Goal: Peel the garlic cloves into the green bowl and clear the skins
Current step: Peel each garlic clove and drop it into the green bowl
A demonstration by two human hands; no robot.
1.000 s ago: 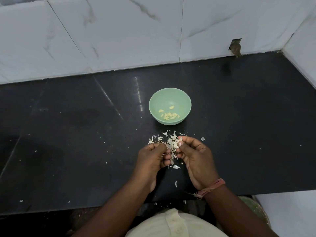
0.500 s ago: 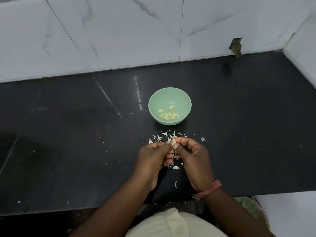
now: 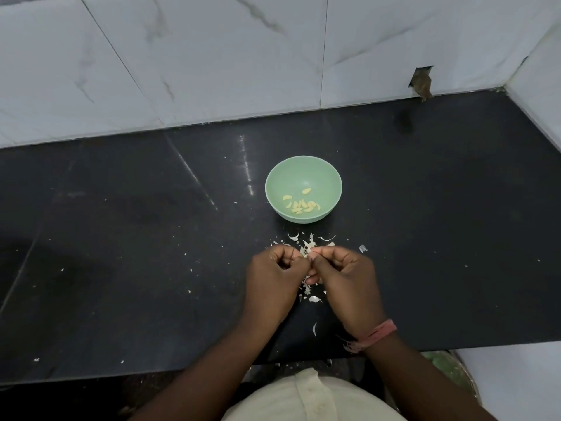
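Note:
A green bowl (image 3: 303,174) stands on the black counter and holds several peeled yellowish garlic cloves (image 3: 300,204). Just in front of it lies a scatter of white garlic skins (image 3: 309,243). My left hand (image 3: 273,281) and my right hand (image 3: 346,281) are pressed together over the skins, fingertips pinched on a small garlic clove that is almost hidden between them. A pink thread band circles my right wrist. More skin pieces (image 3: 314,299) lie under and behind the hands.
The black counter (image 3: 121,238) runs left and right, with small skin flecks scattered over it. White marble wall tiles rise behind and at the right. A small hole in the wall (image 3: 420,83) sits at the back right. The counter's front edge is close to my body.
My two hands have closed together, thumbs now touching over the clove. The skin pile that showed between them is mostly covered.

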